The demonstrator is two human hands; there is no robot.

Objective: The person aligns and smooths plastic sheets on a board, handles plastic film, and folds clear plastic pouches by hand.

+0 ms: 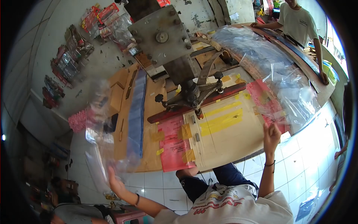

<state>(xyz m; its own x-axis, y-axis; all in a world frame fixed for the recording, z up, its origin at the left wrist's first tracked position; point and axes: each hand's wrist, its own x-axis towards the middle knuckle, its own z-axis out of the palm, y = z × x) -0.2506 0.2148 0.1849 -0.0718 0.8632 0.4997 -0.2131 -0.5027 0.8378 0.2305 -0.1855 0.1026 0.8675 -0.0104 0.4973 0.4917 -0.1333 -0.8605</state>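
My left hand (116, 183) is at the lower left, against a clear plastic sheet or bag (97, 149) that is smeared by motion; its grip cannot be made out. My right hand (272, 138) is raised at the table's right front edge with its fingers curled, beside a red plastic sheet (263, 95); anything in its fingers is too small to name. Between my hands lies a beige board (227, 140) with yellow tape. Another red sheet (173, 143) is taped at its left. A metal press (190, 93) with a red bar (164, 115) stands over the board's back edge.
Clear plastic sheets (246, 46) are piled at the back right. Beyond them, a person (298, 22) leans on the table. A blue strip stack (137, 112) and a screwdriver (121, 130) lie left of the press. Packaged items (65, 63) hang on the wall.
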